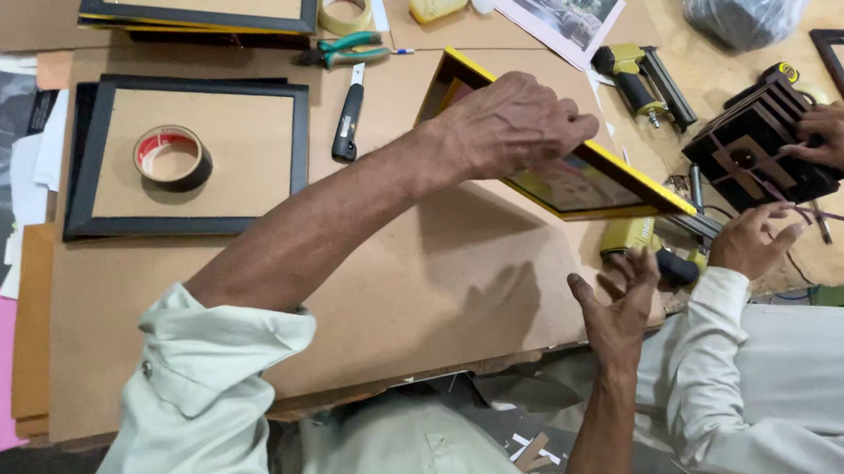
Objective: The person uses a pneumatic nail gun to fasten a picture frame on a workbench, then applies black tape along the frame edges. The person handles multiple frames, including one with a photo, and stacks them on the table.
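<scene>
Clearly the left hand (516, 124) grips the yellow picture frame (567, 173) tilted above the brown board (420, 267), right of the tape roll (170, 155); the right hand (617, 308) spreads open beneath it. Supporting the low corner would steady it.

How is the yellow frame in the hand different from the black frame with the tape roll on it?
The yellow frame is held tilted above the table by the left hand; the black frame lies flat. The yellow frame shows a picture; the black frame shows plain brown board and carries a tape roll. Both are rectangular.
</scene>
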